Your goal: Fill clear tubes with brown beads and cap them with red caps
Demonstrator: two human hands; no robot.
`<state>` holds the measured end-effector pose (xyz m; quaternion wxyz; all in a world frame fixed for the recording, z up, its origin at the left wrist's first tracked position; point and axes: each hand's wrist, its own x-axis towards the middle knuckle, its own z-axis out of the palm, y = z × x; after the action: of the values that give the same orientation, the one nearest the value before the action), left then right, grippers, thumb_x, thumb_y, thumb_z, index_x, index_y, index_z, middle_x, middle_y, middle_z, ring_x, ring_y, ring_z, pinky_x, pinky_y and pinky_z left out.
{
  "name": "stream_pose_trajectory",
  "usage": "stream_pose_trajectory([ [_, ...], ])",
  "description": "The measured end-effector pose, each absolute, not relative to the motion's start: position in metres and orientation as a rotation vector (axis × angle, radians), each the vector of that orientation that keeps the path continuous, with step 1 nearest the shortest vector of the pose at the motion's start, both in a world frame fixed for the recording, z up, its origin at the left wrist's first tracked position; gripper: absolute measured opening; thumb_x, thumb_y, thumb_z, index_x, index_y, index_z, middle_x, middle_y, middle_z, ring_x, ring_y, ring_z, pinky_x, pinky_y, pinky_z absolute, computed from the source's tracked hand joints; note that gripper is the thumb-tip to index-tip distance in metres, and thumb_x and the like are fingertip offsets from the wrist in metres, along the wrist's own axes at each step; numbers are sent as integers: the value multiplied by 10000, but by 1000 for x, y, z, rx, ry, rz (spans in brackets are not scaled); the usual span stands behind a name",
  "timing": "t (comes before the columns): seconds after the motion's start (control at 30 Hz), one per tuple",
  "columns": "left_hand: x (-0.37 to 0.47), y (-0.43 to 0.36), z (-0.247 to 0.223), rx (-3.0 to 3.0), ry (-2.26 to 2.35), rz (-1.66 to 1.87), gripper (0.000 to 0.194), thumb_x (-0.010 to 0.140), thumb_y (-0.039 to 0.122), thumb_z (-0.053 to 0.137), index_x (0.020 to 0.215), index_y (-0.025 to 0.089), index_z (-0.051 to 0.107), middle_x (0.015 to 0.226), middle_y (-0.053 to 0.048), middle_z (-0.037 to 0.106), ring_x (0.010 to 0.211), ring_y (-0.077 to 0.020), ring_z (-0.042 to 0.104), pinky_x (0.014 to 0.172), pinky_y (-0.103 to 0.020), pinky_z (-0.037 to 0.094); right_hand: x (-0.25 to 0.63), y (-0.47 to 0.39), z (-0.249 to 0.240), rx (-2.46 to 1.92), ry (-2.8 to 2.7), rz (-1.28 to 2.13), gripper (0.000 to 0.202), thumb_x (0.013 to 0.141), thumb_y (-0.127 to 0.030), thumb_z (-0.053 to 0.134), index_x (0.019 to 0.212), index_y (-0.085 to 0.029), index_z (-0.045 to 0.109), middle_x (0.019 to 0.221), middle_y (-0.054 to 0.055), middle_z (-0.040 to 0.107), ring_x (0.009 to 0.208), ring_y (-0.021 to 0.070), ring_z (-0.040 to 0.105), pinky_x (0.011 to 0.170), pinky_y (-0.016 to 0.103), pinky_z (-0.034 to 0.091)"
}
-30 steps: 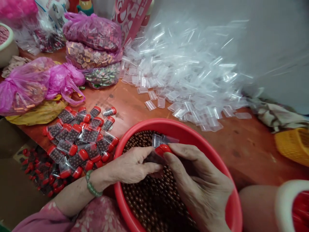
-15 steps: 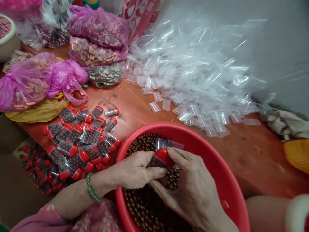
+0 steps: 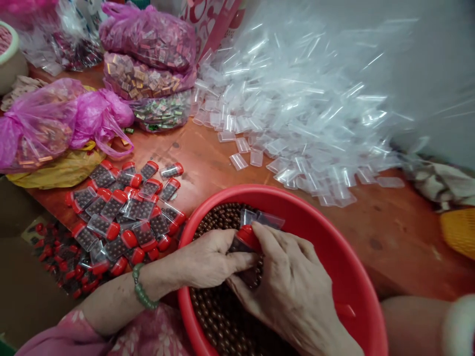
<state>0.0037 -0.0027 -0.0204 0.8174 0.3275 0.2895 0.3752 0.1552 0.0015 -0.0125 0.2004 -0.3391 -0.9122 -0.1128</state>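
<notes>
Over the red tub [image 3: 358, 257] of brown beads [image 3: 211, 316], the left hand [image 3: 210, 258] pinches a small clear case with a red cap [image 3: 248, 237]; the right hand [image 3: 293, 287], fingers loosely curled, touches the cap. Both stand on a reddish-brown table [image 3: 185, 148] (rather worn, with dark marks): filled cases [image 3: 126, 212] left, clear sleeves [image 3: 297, 133] heaped far right, against a grey wall [image 3: 438, 59]. No writing is readable.

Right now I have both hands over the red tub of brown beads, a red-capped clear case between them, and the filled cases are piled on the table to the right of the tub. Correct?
Not quite: the filled cases are piled to the left of the red tub, as the head view shows. The rest holds.
</notes>
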Motion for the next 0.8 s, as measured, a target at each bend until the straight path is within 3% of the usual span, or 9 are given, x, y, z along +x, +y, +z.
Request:
stream_pose_trajectory([
  [0.23, 5, -6, -24, 641, 599, 776, 335, 756, 418, 722, 904, 127, 648, 763, 3, 568, 743, -120, 507, 750, -267, 437, 158, 2, -20, -903, -2472, -240, 690, 844, -368, 580, 1391, -17, 349, 1010, 200, 605, 905, 294, 606, 745, 433, 543],
  [0.6, 1, -4, -24, 566, 536, 775, 340, 724, 430, 759, 812, 123, 641, 710, 18, 563, 660, -92, 518, 695, -239, 444, 155, 0, -19, -885, -2411, -177, 713, 801, -324, 639, 1412, -100, 349, 998, 161, 601, 885, 287, 605, 726, 449, 549],
  [0.7, 2, -3, -25, 482, 532, 768, 412, 801, 520, 647, 739, 113, 635, 650, -6, 592, 587, -95, 548, 604, -222, 456, 151, -1, -18, -886, -2373, -158, 706, 776, -294, 681, 1386, -114, 374, 979, 151, 605, 867, 276, 604, 727, 439, 543],
  [0.8, 3, -4, -26, 437, 642, 756, 500, 900, 536, 449, 756, 104, 656, 617, -38, 619, 565, -122, 573, 618, -263, 508, 147, -1, -21, -862, -2378, -135, 689, 770, -276, 682, 1355, -70, 381, 982, 174, 604, 887, 281, 597, 741, 444, 536],
])
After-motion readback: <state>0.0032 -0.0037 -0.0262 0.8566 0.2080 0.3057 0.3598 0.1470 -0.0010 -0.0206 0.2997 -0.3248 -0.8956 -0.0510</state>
